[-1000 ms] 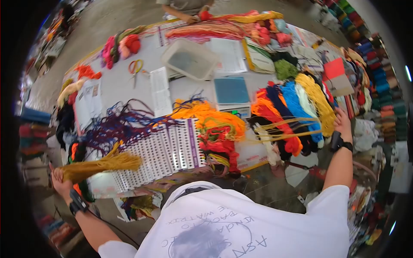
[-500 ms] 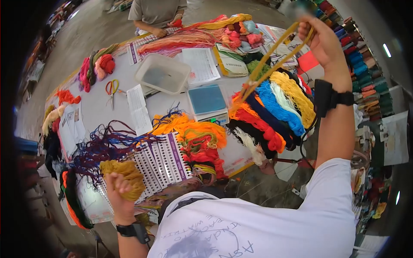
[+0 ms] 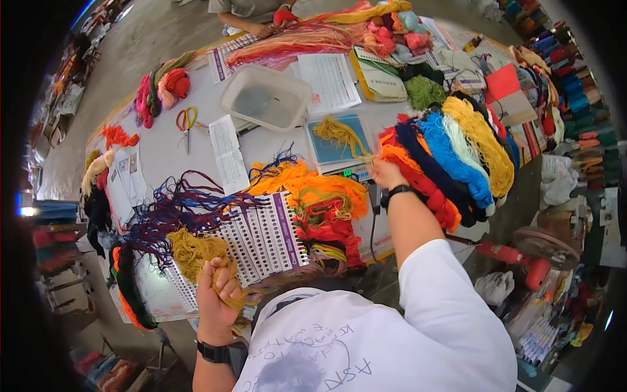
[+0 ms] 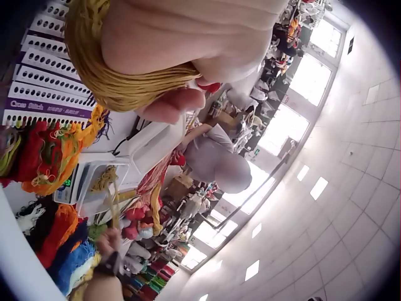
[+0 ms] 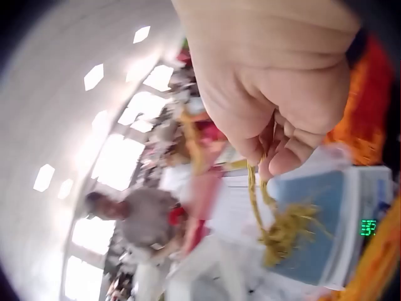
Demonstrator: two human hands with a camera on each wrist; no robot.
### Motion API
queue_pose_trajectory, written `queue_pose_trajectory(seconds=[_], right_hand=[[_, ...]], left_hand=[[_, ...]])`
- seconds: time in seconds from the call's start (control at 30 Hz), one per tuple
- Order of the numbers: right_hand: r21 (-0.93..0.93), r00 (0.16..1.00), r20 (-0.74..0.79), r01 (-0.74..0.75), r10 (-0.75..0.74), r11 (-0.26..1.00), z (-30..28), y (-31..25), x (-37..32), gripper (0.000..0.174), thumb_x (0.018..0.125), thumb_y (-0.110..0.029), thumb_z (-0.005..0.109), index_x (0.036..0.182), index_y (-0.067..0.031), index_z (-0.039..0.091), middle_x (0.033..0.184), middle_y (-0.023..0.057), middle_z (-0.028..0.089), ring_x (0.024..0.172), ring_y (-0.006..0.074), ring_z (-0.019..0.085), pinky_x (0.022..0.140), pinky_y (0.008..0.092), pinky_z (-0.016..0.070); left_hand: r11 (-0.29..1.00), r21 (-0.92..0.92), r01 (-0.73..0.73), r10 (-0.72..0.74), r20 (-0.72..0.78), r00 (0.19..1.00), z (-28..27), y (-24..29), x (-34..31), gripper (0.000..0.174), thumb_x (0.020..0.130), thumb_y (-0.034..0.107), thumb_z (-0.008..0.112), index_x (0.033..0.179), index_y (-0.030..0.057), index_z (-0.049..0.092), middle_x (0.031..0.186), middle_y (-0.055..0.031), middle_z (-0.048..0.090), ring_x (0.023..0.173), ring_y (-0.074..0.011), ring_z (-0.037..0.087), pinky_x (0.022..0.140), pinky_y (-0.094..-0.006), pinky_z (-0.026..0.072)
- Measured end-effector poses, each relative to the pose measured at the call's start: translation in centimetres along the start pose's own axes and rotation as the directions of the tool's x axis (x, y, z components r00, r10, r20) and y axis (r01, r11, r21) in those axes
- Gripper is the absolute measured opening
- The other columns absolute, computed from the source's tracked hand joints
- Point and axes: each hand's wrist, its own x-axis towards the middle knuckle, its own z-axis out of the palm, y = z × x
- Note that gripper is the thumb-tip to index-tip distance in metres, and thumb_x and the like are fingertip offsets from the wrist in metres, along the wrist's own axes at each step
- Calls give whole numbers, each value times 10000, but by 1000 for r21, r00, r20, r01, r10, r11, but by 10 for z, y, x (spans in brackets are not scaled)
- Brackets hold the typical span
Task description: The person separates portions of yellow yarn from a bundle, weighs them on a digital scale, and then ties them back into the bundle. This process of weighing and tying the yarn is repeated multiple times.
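Note:
A thick hank of mustard yarn [image 3: 191, 253] is gripped in my left hand [image 3: 217, 300], over the cross-stitch colour cards [image 3: 261, 238]. The left wrist view shows its strands [image 4: 119, 81] wrapped by the fingers. My right hand [image 3: 386, 174] pinches one end of a thinner mustard yarn strand [image 3: 356, 145] beside the digital scale [image 3: 332, 166]. The rest of that strand lies bunched on the scale's blue plate [image 3: 326, 152]. In the right wrist view, thumb and fingertips hold the strand [image 5: 252, 194] above the bunch [image 5: 288, 232], and green digits glow on the scale.
Orange yarn [image 3: 330, 189] lies left of the scale, with red, navy and blue skeins [image 3: 450, 170] to its right. Behind stand a clear plastic tub [image 3: 264, 98] and papers [image 3: 330, 78]. Scissors [image 3: 186, 127] lie farther left. Another person [image 3: 251, 16] works across the table.
My right hand swung up with the strand, then came down to the scale, where the strand now lies bunched. The left hand moved inward from the far left, keeping its hank.

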Motion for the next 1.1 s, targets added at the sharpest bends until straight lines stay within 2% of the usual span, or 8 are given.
queue_pose_trajectory(seconds=[0.03, 0.13, 0.3, 0.37, 0.53, 0.9, 1.03, 1.1], right_hand=[[-38, 980, -160, -129, 121, 991, -18, 21, 3, 172, 859, -101, 554, 1010, -29, 516, 812, 131, 576, 630, 191, 577, 493, 238, 479], [-117, 946, -213, -272, 244, 955, -53, 57, -11, 166, 860, -115, 540, 998, -25, 522, 868, 137, 581, 695, 199, 589, 496, 246, 455], [-113, 999, -50, -29, 23, 993, -51, 49, -37, 195, 864, -202, 555, 987, -56, 516, 803, 56, 550, 710, 149, 570, 578, 262, 469], [-100, 999, 8, 37, -36, 994, -47, 40, -28, 187, 855, -220, 573, 992, -102, 527, 848, 21, 539, 715, 130, 534, 596, 288, 449], [-87, 999, 19, 51, -50, 995, -20, 21, -20, 322, 839, -305, 594, 1070, -90, 527, 944, 22, 502, 877, 161, 480, 720, 323, 379], [-114, 997, -77, 7, -16, 993, 3, 14, -15, 277, 824, -305, 636, 1010, -127, 536, 906, 10, 518, 847, 147, 499, 709, 328, 386], [-90, 992, -74, 95, -102, 991, -8, 26, -5, 166, 818, -262, 624, 839, -103, 583, 762, 6, 546, 693, 124, 509, 614, 280, 387], [-591, 858, 61, 442, -509, 675, -53, 44, 61, 148, 833, -202, 572, 749, -80, 563, 633, -1, 517, 574, 109, 481, 542, 256, 368]], left_hand=[[998, 51, 28, -30, 24, 999, 12, -1, -1, 229, 973, 310, 375, 924, 128, 504, 582, 39, 364, 454, -65, 347, 458, -224, 346], [979, 202, 32, -56, 115, 992, 36, 0, 1, 225, 972, 311, 375, 921, 131, 500, 606, 37, 375, 470, -73, 361, 482, -234, 365], [967, 246, 74, -63, -51, 997, 37, -11, 39, 198, 967, 286, 390, 920, 124, 494, 685, 22, 420, 573, -95, 422, 581, -262, 418], [942, 336, 26, 47, -207, 977, 40, -20, 50, 186, 958, 274, 410, 937, 115, 504, 708, 11, 451, 614, -107, 448, 622, -273, 427], [975, 209, 77, -39, -181, 983, 20, -15, 56, 188, 946, 270, 430, 944, 103, 516, 730, -3, 474, 641, -118, 462, 653, -282, 425], [977, 211, -11, 48, -168, 985, -6, -10, 51, 206, 941, 285, 445, 921, 98, 530, 746, -7, 487, 650, -127, 468, 650, -300, 423], [982, 186, -36, 49, -66, 997, -6, -5, 47, 217, 939, 304, 441, 952, 106, 531, 798, -23, 513, 700, -148, 499, 689, -314, 438], [998, 63, -31, 26, 78, 997, -5, 2, 42, 263, 936, 349, 432, 999, 115, 533, 875, -51, 542, 787, -195, 528, 731, -351, 453]])
